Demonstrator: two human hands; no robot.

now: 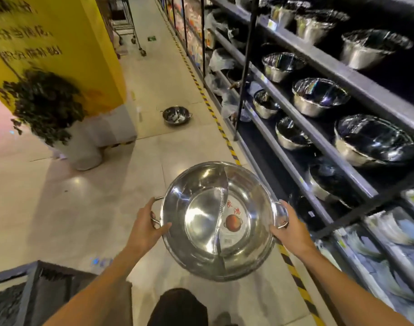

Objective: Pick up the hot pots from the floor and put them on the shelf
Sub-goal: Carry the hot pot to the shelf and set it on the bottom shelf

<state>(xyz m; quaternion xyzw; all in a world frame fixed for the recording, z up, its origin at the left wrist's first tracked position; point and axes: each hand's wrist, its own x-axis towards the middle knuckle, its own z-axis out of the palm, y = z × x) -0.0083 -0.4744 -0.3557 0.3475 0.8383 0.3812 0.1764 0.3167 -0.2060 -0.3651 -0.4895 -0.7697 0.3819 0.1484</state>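
I hold a large shiny steel hot pot (201, 208) in the air over the aisle floor; it has a curved divider inside and a red label on its base. My left hand (147, 225) grips its left handle and my right hand (289, 228) grips its right handle. A second, smaller hot pot (176, 115) stands on the floor farther up the aisle. The dark metal shelf (319, 135) runs along the right and carries several similar steel pots in rows.
A yellow-and-black striped line (221, 130) marks the floor along the shelf base. A yellow pillar (83, 50) with a potted plant (48, 102) stands on the left. A shopping cart (128, 24) is far up the aisle. A dark bin (36, 288) sits at the lower left.
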